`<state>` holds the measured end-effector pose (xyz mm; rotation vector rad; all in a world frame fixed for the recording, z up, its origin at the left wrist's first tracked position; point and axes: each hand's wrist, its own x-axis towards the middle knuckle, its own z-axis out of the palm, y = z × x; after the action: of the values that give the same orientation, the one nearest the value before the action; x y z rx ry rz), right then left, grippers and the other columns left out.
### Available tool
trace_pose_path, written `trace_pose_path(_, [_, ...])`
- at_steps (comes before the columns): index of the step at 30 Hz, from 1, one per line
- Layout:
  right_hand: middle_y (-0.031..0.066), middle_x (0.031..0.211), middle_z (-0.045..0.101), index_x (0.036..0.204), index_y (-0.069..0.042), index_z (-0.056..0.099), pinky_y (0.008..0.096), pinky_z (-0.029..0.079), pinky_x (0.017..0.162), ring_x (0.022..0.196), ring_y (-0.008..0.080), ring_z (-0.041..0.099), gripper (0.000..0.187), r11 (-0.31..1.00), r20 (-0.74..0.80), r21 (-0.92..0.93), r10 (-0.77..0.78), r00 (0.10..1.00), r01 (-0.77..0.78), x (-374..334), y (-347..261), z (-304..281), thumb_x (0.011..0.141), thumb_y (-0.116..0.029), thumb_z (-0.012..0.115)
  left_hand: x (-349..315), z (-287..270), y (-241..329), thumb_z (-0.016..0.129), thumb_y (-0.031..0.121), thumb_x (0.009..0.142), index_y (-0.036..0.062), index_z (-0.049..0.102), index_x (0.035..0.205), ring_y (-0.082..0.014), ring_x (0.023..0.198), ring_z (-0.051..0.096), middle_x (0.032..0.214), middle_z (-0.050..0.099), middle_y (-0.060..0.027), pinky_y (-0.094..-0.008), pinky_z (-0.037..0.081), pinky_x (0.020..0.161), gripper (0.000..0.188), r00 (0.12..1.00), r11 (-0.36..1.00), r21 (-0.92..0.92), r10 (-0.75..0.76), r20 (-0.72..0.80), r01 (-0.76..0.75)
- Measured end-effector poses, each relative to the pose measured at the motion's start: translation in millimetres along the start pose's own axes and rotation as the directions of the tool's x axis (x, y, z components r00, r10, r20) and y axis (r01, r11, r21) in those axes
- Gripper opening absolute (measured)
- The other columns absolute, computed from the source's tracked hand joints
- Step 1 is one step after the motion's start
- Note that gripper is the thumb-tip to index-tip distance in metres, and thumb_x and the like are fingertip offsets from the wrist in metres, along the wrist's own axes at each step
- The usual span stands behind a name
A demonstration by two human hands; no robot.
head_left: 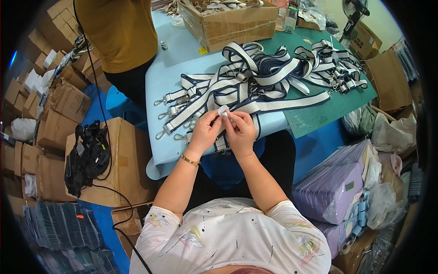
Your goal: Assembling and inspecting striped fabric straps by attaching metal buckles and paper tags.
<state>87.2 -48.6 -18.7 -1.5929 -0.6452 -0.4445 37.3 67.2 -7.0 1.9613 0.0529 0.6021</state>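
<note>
At the near edge of the table, my left hand (pixel 205 131) and my right hand (pixel 242 131) meet with fingertips pinched on a small white piece (pixel 223 109). It looks thin and flat, but its kind is too small to make out. Just beyond my hands lies a heap of white straps with navy edges (pixel 278 75). Metal snap hooks (pixel 160 134) on the strap ends lie to the left of my hands. Some strap lengths pass under my hands, which partly hide them.
A cardboard box (pixel 232 27) of strap pieces stands at the far side, near a green cutting mat (pixel 315 116). A person in a mustard top (pixel 121 36) stands at the left beside a blue stool (pixel 119 102). Purple wrapped goods (pixel 331 187) are stacked at right; black harness straps (pixel 89 155) lie on a left carton.
</note>
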Motion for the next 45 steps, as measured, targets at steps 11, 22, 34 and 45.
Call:
trace_pose_path(11, [0.0029, 0.071, 0.06, 0.088, -0.002, 0.072, 0.0212, 0.039, 0.053, 0.06, 0.0071, 0.051, 0.012, 0.893, 0.229, 0.19, 0.363, 0.903, -0.407, 16, -5, -11, 0.079, -0.01, 0.073, 2, -1, 12, 0.052, 0.009, 0.093, 0.0056, 0.061, 0.115, -0.0186, 0.085, 0.064, 0.097, 0.067, -0.0104, -0.0273, 0.049, 0.075, 0.024, 0.999, 0.999, -0.04, 0.018, -0.035, -0.019])
trace_pose_path(22, [0.0033, 0.069, 0.059, 0.088, -0.003, 0.071, 0.0243, 0.041, 0.054, 0.06, 0.0093, 0.051, 0.016, 0.862, 0.306, 0.136, 0.431, 0.849, -0.488, 17, 2, -10, 0.082, -0.018, 0.071, 3, -3, 17, 0.054, 0.005, 0.09, 0.0086, 0.063, 0.114, -0.0252, 0.086, 0.061, 0.096, 0.063, -0.0112, -0.0303, 0.048, 0.076, 0.025, 0.987, 0.983, 0.129, 0.14, -0.082, -0.128])
trace_pose_path(34, [0.0004, 0.07, 0.06, 0.084, 0.0, 0.068, 0.0237, 0.041, 0.055, 0.06, 0.0065, 0.05, 0.021, 0.794, 0.391, 0.223, 0.458, 0.798, -0.565, 22, 3, -17, 0.081, -0.021, 0.07, 0, 0, 14, 0.054, 0.003, 0.089, 0.0099, 0.064, 0.112, -0.0253, 0.09, 0.063, 0.101, 0.065, -0.0106, -0.03, 0.05, 0.076, 0.026, 0.966, 0.959, 0.168, 0.246, -0.085, -0.229])
trace_pose_path(45, [-0.0037, 0.071, 0.057, 0.085, 0.0, 0.066, 0.0205, 0.036, 0.055, 0.064, 0.004, 0.047, 0.018, 0.657, 0.563, 0.273, 0.484, 0.67, -0.703, 34, -1, -28, 0.083, -0.018, 0.066, 0, 2, 20, 0.054, 0.001, 0.088, 0.0092, 0.064, 0.111, -0.0266, 0.089, 0.064, 0.102, 0.065, -0.0111, -0.0307, 0.051, 0.075, 0.026, 0.944, 0.934, 0.187, 0.322, -0.078, -0.303])
